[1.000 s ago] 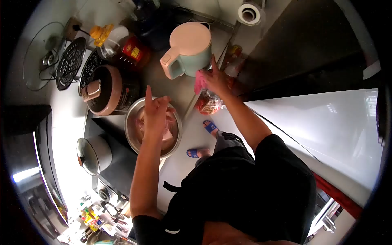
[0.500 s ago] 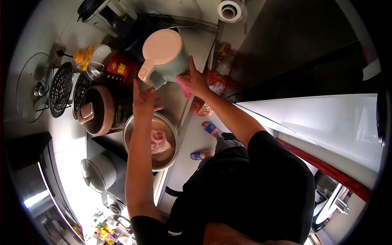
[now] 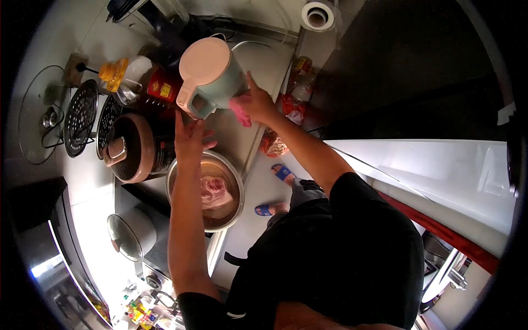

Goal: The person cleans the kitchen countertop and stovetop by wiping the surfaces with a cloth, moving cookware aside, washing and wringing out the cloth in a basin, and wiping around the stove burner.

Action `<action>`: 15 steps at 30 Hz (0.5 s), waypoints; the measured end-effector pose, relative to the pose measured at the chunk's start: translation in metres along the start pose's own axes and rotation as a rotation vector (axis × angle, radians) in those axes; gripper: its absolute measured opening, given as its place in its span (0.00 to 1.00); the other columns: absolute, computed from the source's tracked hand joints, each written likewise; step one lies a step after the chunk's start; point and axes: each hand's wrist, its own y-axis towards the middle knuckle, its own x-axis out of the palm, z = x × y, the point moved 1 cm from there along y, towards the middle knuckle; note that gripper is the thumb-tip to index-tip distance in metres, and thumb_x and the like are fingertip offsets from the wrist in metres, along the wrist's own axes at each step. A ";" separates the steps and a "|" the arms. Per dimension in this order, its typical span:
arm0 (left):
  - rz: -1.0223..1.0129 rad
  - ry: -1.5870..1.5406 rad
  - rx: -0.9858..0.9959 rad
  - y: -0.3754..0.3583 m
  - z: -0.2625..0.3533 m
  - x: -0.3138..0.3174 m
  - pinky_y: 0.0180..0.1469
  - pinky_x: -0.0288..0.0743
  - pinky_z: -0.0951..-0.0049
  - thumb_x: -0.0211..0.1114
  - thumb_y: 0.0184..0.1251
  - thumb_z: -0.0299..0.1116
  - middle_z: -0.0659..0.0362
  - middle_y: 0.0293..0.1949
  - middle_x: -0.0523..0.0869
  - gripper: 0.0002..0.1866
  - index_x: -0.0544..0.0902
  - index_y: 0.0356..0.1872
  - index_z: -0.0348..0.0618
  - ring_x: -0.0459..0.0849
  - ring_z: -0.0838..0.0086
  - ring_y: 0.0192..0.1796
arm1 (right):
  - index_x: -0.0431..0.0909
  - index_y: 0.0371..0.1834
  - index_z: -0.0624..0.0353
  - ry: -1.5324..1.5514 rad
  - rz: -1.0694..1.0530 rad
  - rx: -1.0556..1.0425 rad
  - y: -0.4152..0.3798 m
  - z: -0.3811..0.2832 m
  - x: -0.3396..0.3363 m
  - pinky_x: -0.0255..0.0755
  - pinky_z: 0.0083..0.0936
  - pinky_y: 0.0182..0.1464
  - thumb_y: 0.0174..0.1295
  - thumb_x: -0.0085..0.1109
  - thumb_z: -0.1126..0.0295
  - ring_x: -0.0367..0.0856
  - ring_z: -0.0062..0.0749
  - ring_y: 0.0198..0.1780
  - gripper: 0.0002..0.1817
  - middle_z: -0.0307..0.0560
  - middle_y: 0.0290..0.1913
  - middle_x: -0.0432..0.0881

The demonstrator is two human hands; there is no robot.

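Writing is seen only on the red jar (image 3: 159, 88) with a yellow label, standing far left on the counter, and its characters are too small to be read; no brand can be made out on anything else.

One pale green electric kettle (image 3: 212, 77) with a pink lid and pink handle is held above the grey counter (image 3: 264, 60), far of the bowl. Its long axis is tilted off upright, the lid being turned towards the camera and the handle pointing down and left, towards the left hand. The right hand (image 3: 256, 104) is pressed against the kettle's right side with a pink cloth (image 3: 241, 113) caught under the fingers. The left hand (image 3: 190, 140) is held open with fingers spread just below the handle; whether it touches the handle cannot be told.

One round steel bowl (image 3: 175, 181) is set near the left hand, and one slab of pale pink raw meat (image 3: 212, 190) lies in liquid inside it. One brown rice cooker (image 3: 135, 148) with a pink-rimmed lid stands just left of the bowl. Two dark perforated round racks (image 3: 81, 118) are propped further left, beside one glass lid (image 3: 36, 115). One steel pot with a glass lid (image 3: 129, 236) sits nearer, on the left. Two blue slippers (image 3: 283, 171) are worn on the floor on the right.
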 end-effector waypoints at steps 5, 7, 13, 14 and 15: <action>0.089 -0.056 0.006 -0.040 -0.002 -0.019 0.38 0.85 0.71 0.60 0.75 0.36 0.52 0.54 0.84 0.40 0.48 0.80 0.40 0.87 0.69 0.45 | 0.67 0.72 0.59 0.213 0.666 0.081 -0.024 0.009 -0.039 0.77 0.42 0.54 0.66 0.61 0.64 0.84 0.52 0.49 0.31 0.52 0.49 0.86; 0.129 -0.067 0.039 -0.074 0.012 -0.017 0.38 0.83 0.73 0.59 0.76 0.35 0.52 0.52 0.85 0.37 0.53 0.78 0.39 0.87 0.70 0.44 | 0.70 0.69 0.58 -0.066 0.572 -0.109 -0.016 0.036 -0.027 0.75 0.42 0.58 0.67 0.58 0.67 0.81 0.51 0.53 0.26 0.51 0.52 0.85; 0.316 0.022 0.191 -0.175 -0.015 -0.051 0.34 0.80 0.77 0.57 0.78 0.33 0.53 0.44 0.86 0.25 0.68 0.71 0.33 0.86 0.73 0.40 | 0.76 0.64 0.55 -0.648 0.241 -0.370 0.033 0.071 0.000 0.65 0.46 0.69 0.64 0.52 0.73 0.68 0.56 0.68 0.23 0.53 0.68 0.72; 0.374 0.062 0.213 -0.195 -0.017 -0.055 0.30 0.82 0.76 0.57 0.78 0.33 0.54 0.42 0.86 0.24 0.70 0.69 0.31 0.86 0.73 0.39 | 0.75 0.63 0.56 -0.577 0.239 -0.347 0.048 0.066 -0.005 0.65 0.46 0.69 0.64 0.51 0.73 0.69 0.55 0.67 0.22 0.53 0.67 0.73; 0.389 0.061 0.206 -0.215 -0.022 -0.059 0.30 0.82 0.76 0.57 0.78 0.33 0.54 0.42 0.86 0.24 0.70 0.69 0.31 0.86 0.73 0.39 | 0.75 0.62 0.57 -0.630 0.269 -0.352 0.066 0.067 -0.007 0.65 0.46 0.68 0.65 0.49 0.72 0.71 0.54 0.65 0.21 0.54 0.65 0.75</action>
